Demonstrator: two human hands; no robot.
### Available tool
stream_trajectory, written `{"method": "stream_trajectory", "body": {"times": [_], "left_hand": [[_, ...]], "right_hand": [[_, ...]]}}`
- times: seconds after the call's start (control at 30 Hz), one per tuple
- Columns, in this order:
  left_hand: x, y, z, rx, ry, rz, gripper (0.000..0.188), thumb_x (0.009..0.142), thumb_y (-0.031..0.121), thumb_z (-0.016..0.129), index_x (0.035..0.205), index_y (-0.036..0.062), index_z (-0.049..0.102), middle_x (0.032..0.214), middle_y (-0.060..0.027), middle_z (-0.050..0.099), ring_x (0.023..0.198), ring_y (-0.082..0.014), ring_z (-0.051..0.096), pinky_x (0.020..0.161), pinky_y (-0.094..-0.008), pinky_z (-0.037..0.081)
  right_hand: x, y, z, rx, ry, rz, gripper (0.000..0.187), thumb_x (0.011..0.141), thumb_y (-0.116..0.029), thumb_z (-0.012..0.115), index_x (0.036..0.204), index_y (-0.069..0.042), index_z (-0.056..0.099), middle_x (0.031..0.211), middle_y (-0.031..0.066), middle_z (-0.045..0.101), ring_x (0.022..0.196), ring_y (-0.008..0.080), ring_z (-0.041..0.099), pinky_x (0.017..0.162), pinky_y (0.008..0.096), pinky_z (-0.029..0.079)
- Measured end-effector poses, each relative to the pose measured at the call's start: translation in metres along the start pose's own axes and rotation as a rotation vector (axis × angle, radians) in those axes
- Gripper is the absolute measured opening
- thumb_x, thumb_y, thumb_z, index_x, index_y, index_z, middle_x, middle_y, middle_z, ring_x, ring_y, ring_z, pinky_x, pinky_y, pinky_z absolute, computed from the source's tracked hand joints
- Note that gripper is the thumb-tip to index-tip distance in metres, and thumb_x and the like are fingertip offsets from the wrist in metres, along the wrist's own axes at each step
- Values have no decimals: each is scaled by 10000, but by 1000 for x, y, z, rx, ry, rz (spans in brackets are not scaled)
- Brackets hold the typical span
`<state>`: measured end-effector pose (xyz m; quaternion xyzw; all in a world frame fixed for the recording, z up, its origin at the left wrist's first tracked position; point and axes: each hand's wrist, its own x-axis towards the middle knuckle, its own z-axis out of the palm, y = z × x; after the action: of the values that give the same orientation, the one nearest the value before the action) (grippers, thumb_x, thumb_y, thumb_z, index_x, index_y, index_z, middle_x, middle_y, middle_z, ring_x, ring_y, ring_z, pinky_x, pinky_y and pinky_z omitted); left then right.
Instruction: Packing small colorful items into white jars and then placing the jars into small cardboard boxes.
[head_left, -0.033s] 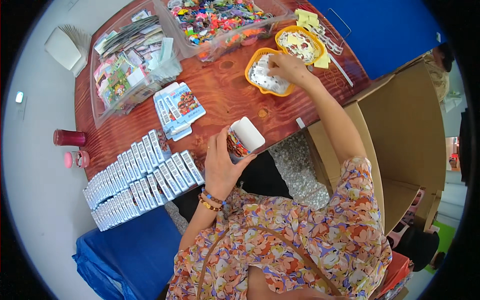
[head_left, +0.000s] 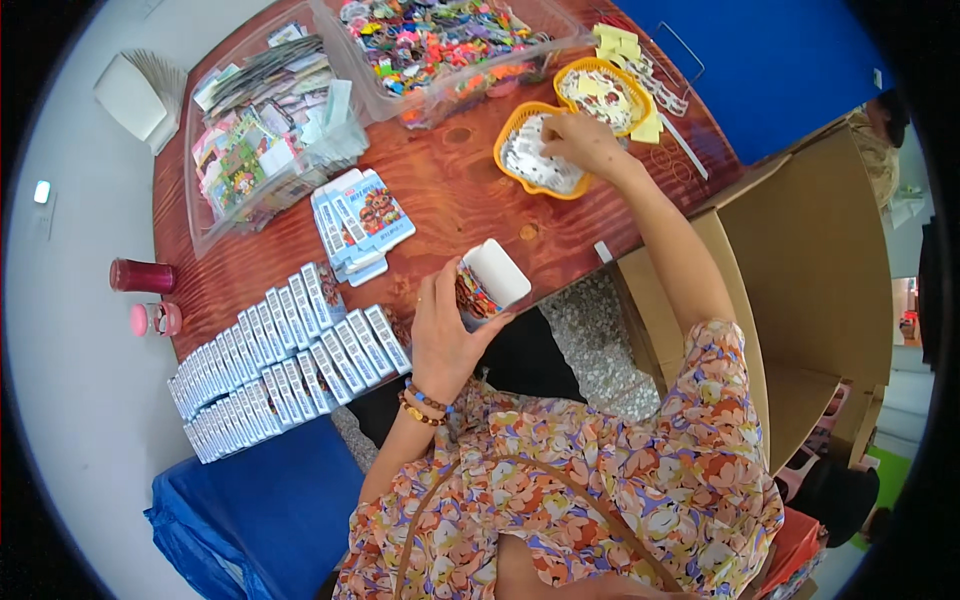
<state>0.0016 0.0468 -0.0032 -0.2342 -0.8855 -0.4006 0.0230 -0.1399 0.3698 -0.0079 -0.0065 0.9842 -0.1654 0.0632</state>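
So, box (head_left: 500, 274) in L hand (head_left: 446, 333), R (head_left: 586, 147) @ basket (head_left: 529, 185)

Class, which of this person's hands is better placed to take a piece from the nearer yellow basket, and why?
Probably the right hand: its fingertips are at the white pieces in the nearer yellow basket, while the left hand is farther off, occupied holding the open box.

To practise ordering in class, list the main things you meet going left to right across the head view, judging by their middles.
Dark red jar, bin of cards, flat box stack, left hand, open box, basket of white pieces, right hand, large cardboard box.
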Motion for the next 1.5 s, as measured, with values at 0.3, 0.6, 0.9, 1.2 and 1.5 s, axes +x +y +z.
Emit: {"method": "stream_trajectory", "body": {"times": [0.3,0.6,0.9,1.2,1.5], "left_hand": [[2,12,-15,-88,-44,-65,870,728,305,865,1414,-11,433,1233,-210,545,1131,-385,560,956,-435,483],[27,15,-32,-112,-38,-119,922,648,154,904,1427,6,434,1254,-206,541,1135,-380,566,946,-426,491],[41,8,-36,-141,-80,-174,928,630,110,898,1427,-3,438,1253,-210,540,1137,-384,569,949,-425,490],[42,1,-38,-119,-114,-247,945,630,88,891,1440,-6,414,1261,-213,522,1139,-386,559,952,-422,487],[49,-9,-34,-100,14,-227,865,697,215,899,1402,-7,450,1229,-186,548,1101,-344,586,917,-401,504]], "right_hand": [[19,-33,-70,-26,214,-19,286,876,-387,658,999,-142,739,918,118,726,879,330,689,758,459,521],[208,-12,-65,-279,39,45,389,837,-384,740,1078,-79,728,1026,151,743,1046,329,697,862,508,544],[243,34,-70,432,69,62,166,876,-168,597,958,-32,646,738,86,665,566,212,687,455,346,517],[268,9,-55,-9,37,11,282,785,-248,793,936,-32,692,774,98,679,587,182,660,527,338,510],[234,29,-61,425,148,-120,189,854,-227,715,912,-47,707,816,46,721,574,147,668,541,283,512]]}}
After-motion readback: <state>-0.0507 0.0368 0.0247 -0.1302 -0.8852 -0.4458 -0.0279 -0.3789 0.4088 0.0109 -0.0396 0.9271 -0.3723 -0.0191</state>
